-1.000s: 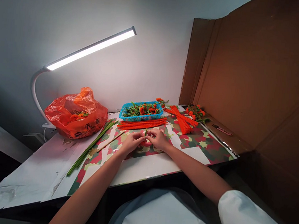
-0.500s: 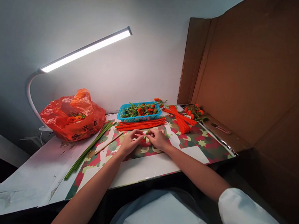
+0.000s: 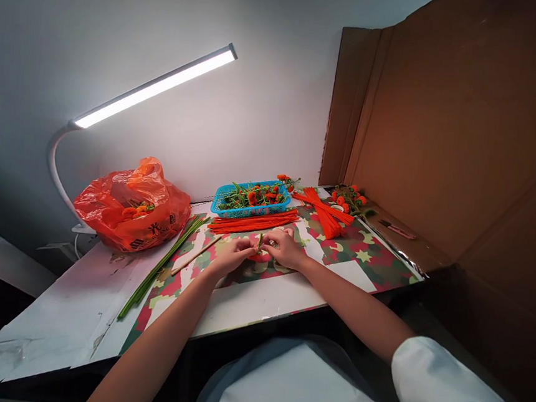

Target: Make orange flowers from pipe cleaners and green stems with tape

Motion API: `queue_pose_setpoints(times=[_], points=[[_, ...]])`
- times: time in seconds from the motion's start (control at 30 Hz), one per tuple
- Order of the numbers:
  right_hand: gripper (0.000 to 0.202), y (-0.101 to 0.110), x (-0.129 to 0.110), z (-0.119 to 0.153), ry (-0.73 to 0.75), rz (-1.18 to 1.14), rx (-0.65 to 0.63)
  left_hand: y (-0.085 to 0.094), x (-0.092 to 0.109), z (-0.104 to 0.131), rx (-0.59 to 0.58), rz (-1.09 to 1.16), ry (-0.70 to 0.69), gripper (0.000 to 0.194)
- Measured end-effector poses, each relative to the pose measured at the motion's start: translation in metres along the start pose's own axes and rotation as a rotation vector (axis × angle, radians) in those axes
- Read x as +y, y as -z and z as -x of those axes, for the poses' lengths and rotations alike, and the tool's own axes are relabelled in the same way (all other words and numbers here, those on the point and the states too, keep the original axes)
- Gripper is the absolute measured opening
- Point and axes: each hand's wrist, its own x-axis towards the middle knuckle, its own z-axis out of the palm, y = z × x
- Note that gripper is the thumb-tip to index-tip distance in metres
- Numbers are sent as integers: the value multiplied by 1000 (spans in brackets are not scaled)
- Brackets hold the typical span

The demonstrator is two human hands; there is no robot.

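Observation:
My left hand (image 3: 235, 254) and my right hand (image 3: 285, 249) meet over the front middle of the patterned mat. Both pinch a short green stem (image 3: 260, 241) that stands nearly upright between the fingertips. A patch of orange-red shows just beneath the fingers; whether it belongs to the stem or the mat, I cannot tell. Just behind the hands lies a row of orange pipe cleaners (image 3: 251, 223). Left of my left hand are a thin wooden stick (image 3: 196, 256) and a bundle of long green stems (image 3: 161, 273).
A blue basket (image 3: 249, 212) of orange flowers sits by the wall. Crossed orange bundles (image 3: 327, 215), more orange flowers (image 3: 347, 200) and a cutter (image 3: 397, 230) are at right, near a cardboard wall (image 3: 444, 116). An orange plastic bag (image 3: 130, 217) stands left under a lit lamp (image 3: 158, 88).
My left hand has shifted slightly down and left, its fingers drawn closer together. The green stem now stands more upright between the fingertips. The view has tilted a little.

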Motion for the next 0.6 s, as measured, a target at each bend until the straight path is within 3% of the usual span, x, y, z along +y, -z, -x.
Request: queue_pose_setpoints(times=[0.17, 0.27, 0.33, 0.47, 0.6], points=[[12, 3, -3, -1, 23, -195, -53, 5, -2, 3, -95, 374, 175, 25], [11, 4, -3, -3, -23, -219, -98, 2, -1, 4, -87, 373, 185, 29], [12, 3, -3, -4, -82, -120, -41, -3, 2, 3, 31, 207, 104, 31], [16, -1, -5, -5, -219, 59, 85, -14, 6, 2, 334, -302, -191, 26], [19, -4, -9, -6, -283, 98, 50, -20, 5, 1, 388, -623, -339, 11]])
